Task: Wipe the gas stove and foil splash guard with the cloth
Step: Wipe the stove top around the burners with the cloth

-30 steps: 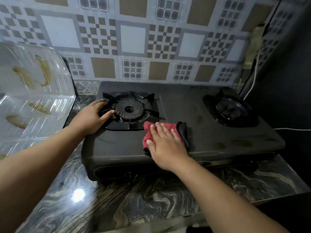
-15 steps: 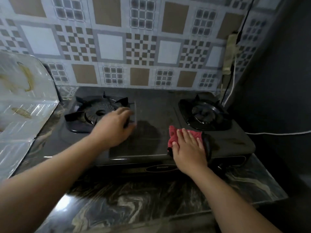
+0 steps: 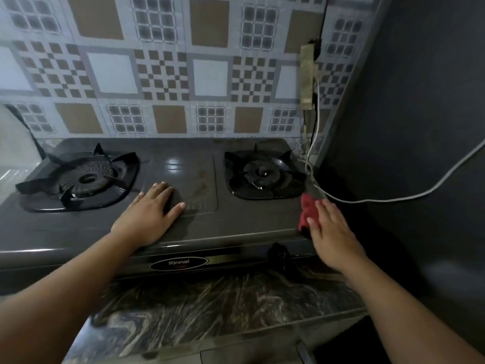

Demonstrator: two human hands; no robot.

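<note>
red cloth (image 3: 307, 212) half hidden under right hand (image 3: 332, 233), splash guard (image 3: 15, 156) cut off

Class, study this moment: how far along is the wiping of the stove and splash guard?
Done: cannot be told for certain; brownish marks remain on the stove centre panel. In hand: the right hand presses the red cloth onto the stove's front right corner, while the left hand rests flat mid-stove. Left: the foil splash guard, barely visible at the left edge.
</note>
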